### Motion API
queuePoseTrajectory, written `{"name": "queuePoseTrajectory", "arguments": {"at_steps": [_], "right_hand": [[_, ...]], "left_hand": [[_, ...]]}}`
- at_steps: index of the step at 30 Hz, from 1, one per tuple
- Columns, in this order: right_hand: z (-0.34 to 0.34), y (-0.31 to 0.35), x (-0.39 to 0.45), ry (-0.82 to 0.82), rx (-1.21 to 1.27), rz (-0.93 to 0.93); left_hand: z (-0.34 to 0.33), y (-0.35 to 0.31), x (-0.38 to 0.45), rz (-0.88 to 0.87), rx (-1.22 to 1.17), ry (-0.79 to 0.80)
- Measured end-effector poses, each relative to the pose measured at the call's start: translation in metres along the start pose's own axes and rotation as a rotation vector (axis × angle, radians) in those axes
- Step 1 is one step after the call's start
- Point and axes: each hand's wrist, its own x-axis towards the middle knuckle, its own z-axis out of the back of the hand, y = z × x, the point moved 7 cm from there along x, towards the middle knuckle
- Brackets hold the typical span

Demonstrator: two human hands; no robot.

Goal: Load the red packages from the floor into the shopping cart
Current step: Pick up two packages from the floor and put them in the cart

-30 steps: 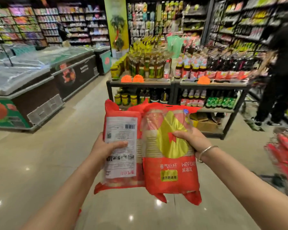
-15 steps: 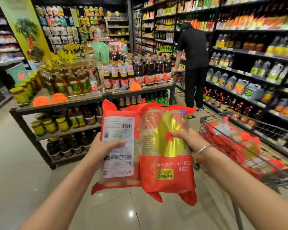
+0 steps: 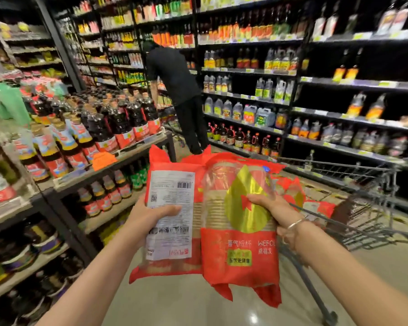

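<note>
the shopping cart (image 3: 353,184) stood just right of and beyond the two red packages, nearer the right hand (image 3: 272,209). the left hand (image 3: 149,214) gripped the label-side package (image 3: 170,220); the right hand gripped the gold-drop package (image 3: 240,231). both hung upright, long axes vertical, side by side and touching. at least two more red packages (image 3: 316,205) lay in the cart.

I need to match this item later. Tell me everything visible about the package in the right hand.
The right-hand package is a glossy red plastic bag with a clear window showing stacked cups, a gold drop shape and white lettering. It hangs upright above the floor, gripped by the right hand, overlapping the left-hand package.
</note>
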Motion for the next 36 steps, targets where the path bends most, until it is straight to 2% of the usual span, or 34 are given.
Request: {"name": "queuePoseTrajectory", "arguments": {"at_steps": [5,11,16,20,23,32,36], "right_hand": [[0.071,0.015,0.035,-0.175,0.081,0.029],[0.174,0.033,0.083,-0.339,0.11,0.075],[0.257,0.041,0.13,-0.454,0.139,0.032],[0.308,0.048,0.163,-0.48,0.133,0.02],[0.347,0.042,0.186,-0.526,0.164,-0.02],[0.453,-0.002,0.27,-0.65,0.275,-0.154],[0.487,-0.033,0.304,-0.709,0.35,-0.244]], "left_hand": [[-0.068,0.005,0.101,0.029,0.049,0.163],[-0.182,0.019,0.202,0.088,0.075,0.349],[-0.268,0.029,0.272,0.133,0.098,0.4],[-0.327,0.041,0.322,0.143,0.128,0.426],[-0.369,0.058,0.356,0.2,0.137,0.494],[-0.481,0.106,0.457,0.274,0.266,0.549],[-0.52,0.152,0.501,0.358,0.328,0.654]]}}
